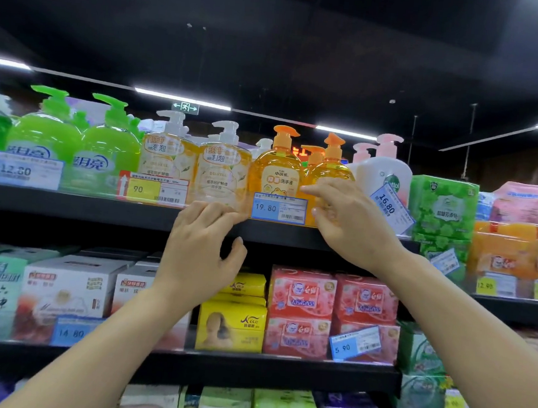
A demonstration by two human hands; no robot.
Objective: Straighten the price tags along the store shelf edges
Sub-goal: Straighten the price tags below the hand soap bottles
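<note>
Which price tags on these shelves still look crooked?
Two stand out. The 16.80 tag on the top shelf, just right of the right hand, tilts steeply. The 5.90 tag on the shelf below slants upward. The 19.80 tag sits level.

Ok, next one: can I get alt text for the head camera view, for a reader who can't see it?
Two bare hands reach up to a blue 19.80 price tag on a store shelf edge, the left hand at its left end and the right hand at its right. Pump bottles of hand soap stand behind it, and a blue 16.80 tag to the right hangs tilted.
</note>
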